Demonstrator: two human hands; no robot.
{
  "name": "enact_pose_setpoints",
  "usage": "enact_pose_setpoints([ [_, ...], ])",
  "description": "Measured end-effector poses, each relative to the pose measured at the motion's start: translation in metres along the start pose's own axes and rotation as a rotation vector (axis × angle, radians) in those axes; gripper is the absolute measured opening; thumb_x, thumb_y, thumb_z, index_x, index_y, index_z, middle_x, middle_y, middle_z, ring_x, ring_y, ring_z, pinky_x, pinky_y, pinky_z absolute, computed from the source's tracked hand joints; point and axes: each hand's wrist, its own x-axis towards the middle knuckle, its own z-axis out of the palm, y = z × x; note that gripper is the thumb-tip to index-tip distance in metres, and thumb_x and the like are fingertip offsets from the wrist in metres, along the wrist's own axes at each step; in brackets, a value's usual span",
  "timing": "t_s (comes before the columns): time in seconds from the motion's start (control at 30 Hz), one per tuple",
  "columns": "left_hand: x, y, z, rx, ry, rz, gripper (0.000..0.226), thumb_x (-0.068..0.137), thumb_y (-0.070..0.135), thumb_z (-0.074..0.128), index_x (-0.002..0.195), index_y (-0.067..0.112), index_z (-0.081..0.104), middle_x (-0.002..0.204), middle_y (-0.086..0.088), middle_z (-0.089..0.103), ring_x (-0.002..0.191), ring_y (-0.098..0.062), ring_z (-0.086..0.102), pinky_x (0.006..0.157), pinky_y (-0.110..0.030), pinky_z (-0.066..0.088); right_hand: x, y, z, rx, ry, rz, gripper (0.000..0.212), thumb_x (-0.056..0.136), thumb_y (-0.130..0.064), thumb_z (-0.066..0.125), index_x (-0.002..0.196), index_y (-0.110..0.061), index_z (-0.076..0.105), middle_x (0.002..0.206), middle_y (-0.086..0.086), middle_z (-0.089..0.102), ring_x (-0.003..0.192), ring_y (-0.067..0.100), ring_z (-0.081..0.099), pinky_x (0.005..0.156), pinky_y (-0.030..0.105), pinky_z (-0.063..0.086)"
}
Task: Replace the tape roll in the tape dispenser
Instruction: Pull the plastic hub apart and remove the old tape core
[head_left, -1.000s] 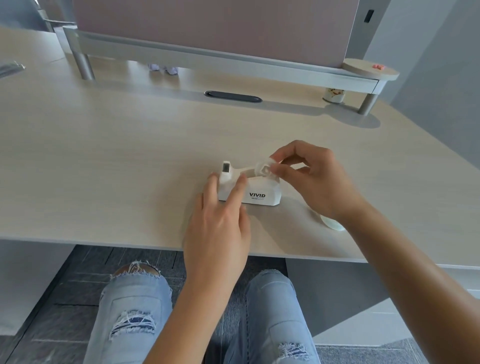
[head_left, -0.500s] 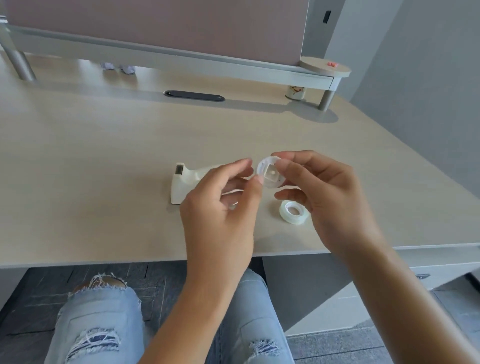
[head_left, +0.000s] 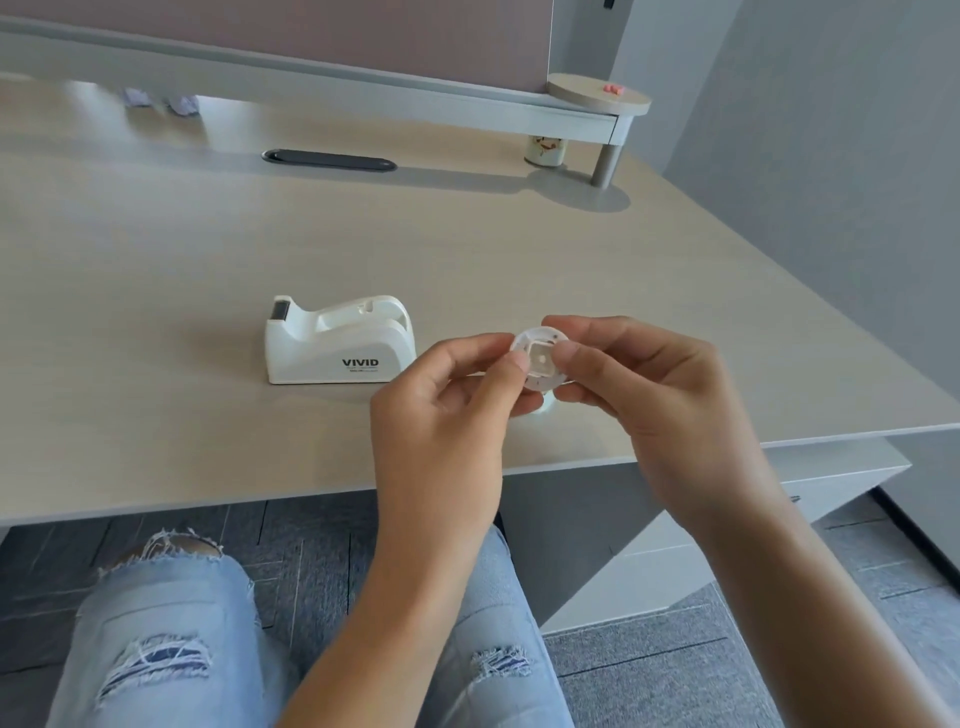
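A white tape dispenser (head_left: 337, 345) marked VIVID stands on the beige desk (head_left: 156, 260), its roll cradle empty. To its right, above the desk's front edge, both hands hold a small round white spool (head_left: 540, 362) face-on to me. My left hand (head_left: 447, 415) pinches its left rim with thumb and forefinger. My right hand (head_left: 654, 395) grips its right rim. A bit of clear tape roll (head_left: 543, 405) shows on the desk just below the spool, mostly hidden by my hands.
A raised shelf (head_left: 363, 88) runs along the desk's back, on a leg (head_left: 605, 166) at the right, with a small jar (head_left: 543, 150) beside it. A dark cable slot (head_left: 330, 160) lies mid-back. My knees in torn jeans (head_left: 166, 623) are under the desk.
My right hand lifted the spool out of the dispenser. My left hand let go of the dispenser and joined it on the spool. The hands now sit right of the dispenser.
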Motion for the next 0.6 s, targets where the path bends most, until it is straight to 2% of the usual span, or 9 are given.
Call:
enact_pose_setpoints([
  [0.07,0.0011,-0.001,-0.0012,-0.015,-0.019,-0.013,0.009,0.093,0.008,0.074,0.097,0.009,0.082,0.085,-0.003,0.085,0.077,-0.017,0.082,0.083,-0.032,0.065,-0.0008,-0.0005,-0.0014,0.024,0.001,0.004,0.023,0.077,-0.026,0.08,0.096,-0.013,0.084,0.095,0.008,0.084,0.089,0.02,0.078,0.086,0.033,0.063],
  [0.17,0.002,-0.0016,-0.0019,-0.087,-0.063,-0.083,0.01,0.093,0.007,0.073,0.097,0.006,0.082,0.092,-0.009,0.085,0.086,-0.019,0.081,0.096,-0.041,0.062,-0.0025,-0.0013,-0.0036,0.057,0.002,0.023,0.019,0.073,-0.028,0.083,0.087,-0.015,0.085,0.094,0.01,0.084,0.089,0.024,0.079,0.082,0.032,0.061],
  [0.23,0.0014,-0.0015,-0.0016,-0.113,-0.078,-0.107,0.011,0.093,0.005,0.072,0.098,0.002,0.081,0.094,-0.012,0.085,0.087,-0.02,0.081,0.098,-0.044,0.062,-0.0038,-0.0015,-0.0045,0.061,0.003,0.04,0.02,0.07,-0.032,0.084,0.084,-0.017,0.086,0.096,0.01,0.085,0.093,0.027,0.079,0.084,0.034,0.06],
  [0.43,0.0032,-0.0013,-0.0035,-0.175,-0.101,-0.154,0.01,0.091,0.002,0.072,0.089,0.004,0.081,0.089,-0.011,0.083,0.084,-0.018,0.078,0.082,-0.03,0.062,-0.0064,-0.0038,-0.0041,0.163,-0.029,0.099,0.019,0.066,-0.032,0.085,0.076,-0.016,0.084,0.096,0.009,0.084,0.093,0.024,0.079,0.083,0.03,0.06],
  [0.6,0.0027,-0.0009,-0.0051,-0.226,-0.113,-0.224,0.008,0.09,0.004,0.072,0.09,0.002,0.08,0.091,-0.013,0.083,0.084,-0.017,0.076,0.08,-0.026,0.061,-0.0079,-0.0048,0.0,0.209,-0.024,0.13,0.025,0.065,-0.03,0.085,0.081,-0.011,0.083,0.087,0.012,0.083,0.083,0.022,0.078,0.076,0.026,0.061],
])
